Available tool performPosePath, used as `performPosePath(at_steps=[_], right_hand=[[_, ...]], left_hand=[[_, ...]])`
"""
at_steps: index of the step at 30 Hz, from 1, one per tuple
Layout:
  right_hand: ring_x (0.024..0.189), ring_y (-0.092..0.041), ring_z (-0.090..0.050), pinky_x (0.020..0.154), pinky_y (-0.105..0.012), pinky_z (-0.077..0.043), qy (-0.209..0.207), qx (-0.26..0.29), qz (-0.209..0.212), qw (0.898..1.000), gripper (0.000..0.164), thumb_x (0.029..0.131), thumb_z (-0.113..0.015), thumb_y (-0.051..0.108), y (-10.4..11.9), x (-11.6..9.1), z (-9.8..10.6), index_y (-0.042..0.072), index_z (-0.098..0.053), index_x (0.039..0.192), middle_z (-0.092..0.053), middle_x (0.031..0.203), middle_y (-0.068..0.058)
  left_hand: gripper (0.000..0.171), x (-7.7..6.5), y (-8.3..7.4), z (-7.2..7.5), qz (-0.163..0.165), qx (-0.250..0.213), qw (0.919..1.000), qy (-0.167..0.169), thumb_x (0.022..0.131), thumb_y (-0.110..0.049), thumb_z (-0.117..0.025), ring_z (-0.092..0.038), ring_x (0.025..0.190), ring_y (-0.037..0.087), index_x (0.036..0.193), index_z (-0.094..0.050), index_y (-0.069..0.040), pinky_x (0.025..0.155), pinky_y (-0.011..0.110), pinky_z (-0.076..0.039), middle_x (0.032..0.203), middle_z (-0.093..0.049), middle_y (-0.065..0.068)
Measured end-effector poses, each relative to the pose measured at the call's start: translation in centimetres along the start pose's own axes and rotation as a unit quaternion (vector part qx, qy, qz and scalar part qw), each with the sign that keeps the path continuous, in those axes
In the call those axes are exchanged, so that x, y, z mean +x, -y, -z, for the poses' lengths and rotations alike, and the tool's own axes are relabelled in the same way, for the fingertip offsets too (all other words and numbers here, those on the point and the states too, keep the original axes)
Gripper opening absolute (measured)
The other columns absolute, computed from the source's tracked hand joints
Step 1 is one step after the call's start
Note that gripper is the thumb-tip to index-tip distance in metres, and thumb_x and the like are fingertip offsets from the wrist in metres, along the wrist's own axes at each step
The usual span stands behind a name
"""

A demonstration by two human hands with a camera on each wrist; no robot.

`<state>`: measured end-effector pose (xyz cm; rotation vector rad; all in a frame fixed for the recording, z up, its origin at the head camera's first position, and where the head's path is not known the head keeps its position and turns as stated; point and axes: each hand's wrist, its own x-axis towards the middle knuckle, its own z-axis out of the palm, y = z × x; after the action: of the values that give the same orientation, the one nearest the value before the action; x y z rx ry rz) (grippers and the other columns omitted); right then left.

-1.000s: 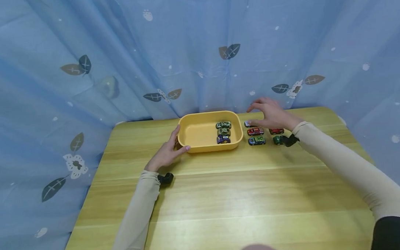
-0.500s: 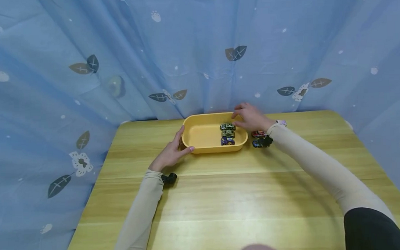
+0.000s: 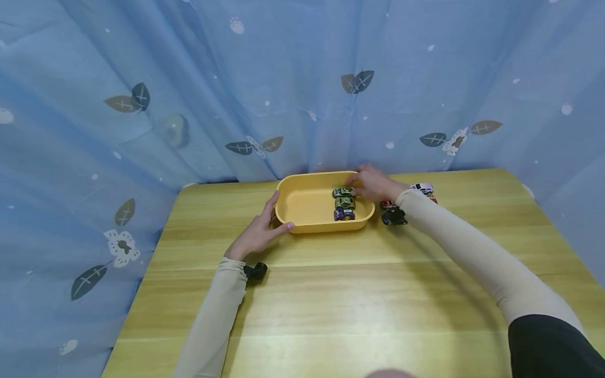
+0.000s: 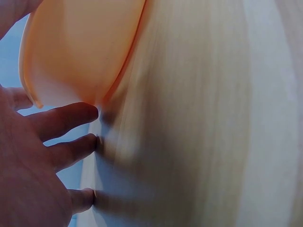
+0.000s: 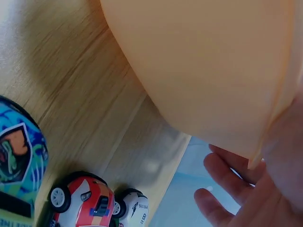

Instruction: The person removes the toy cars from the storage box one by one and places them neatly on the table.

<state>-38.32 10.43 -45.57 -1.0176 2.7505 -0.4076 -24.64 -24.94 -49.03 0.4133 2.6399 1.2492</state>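
Observation:
A yellow tray (image 3: 308, 228) stands at the back of the table. Inside, toward its right end, two green camouflage toy cars (image 3: 344, 202) and a purple toy car (image 3: 344, 214) form a column. My left hand (image 3: 254, 235) rests against the tray's left end, thumb at the near rim and straight fingers spread outside, as the left wrist view shows. Over the right end is my right hand (image 3: 374, 185), fingertips reaching inside beside the farthest green car. I cannot tell whether its fingers hold anything. In the right wrist view, some of its fingers (image 5: 222, 184) extend beyond the tray wall.
Right of the tray, partly under my right wrist, sit a white toy car (image 3: 423, 188), red toy cars (image 3: 387, 205) and a blue-green patterned toy car (image 5: 19, 151). A blue patterned curtain (image 3: 299, 100) hangs behind the wooden table (image 3: 336, 299).
My right hand has moved left from above the cars on the table to the tray's right end, then slightly lower and farther in. My left hand keeps its place on the tray.

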Motion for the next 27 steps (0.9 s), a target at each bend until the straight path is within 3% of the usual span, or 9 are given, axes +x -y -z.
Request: performPosePath(at_steps=[10,17,27], right_hand=[[0.151,-0.051,-0.037,0.127,-0.065,-0.025,0.024,-0.033,-0.035,0.999,0.037,0.104,-0.068,0.017,0.5,0.0,-0.1,0.004,-0.069,0.138,-0.065,0.145,-0.020],[0.142,-0.045,-0.046,0.117,-0.065,-0.039,0.035,-0.050,-0.059,0.996,0.039,0.103,-0.071,0.025,0.8,0.3,-0.2,0.009,-0.070,0.138,-0.066,0.141,-0.018],[0.131,-0.043,-0.053,0.110,-0.063,-0.045,0.021,-0.072,-0.063,0.995,0.035,0.100,-0.075,0.024,1.1,0.3,-0.6,0.009,-0.073,0.132,-0.064,0.136,-0.020]], left_hand=[[0.103,0.2,0.1,-0.2,0.004,0.007,1.0000,-0.003,0.101,-0.058,-0.067,-0.029,0.160,0.032,0.172,0.004,-0.033,0.129,0.054,-0.028,0.174,-0.024,0.019],[0.102,0.1,0.2,-0.3,-0.001,0.000,1.0000,-0.003,0.102,-0.054,-0.067,-0.028,0.161,0.031,0.172,0.004,-0.030,0.130,0.052,-0.027,0.175,-0.022,0.019],[0.103,0.0,0.2,-0.3,-0.001,0.003,1.0000,-0.004,0.102,-0.054,-0.067,-0.030,0.160,0.033,0.172,0.004,-0.029,0.130,0.053,-0.028,0.174,-0.024,0.022]])
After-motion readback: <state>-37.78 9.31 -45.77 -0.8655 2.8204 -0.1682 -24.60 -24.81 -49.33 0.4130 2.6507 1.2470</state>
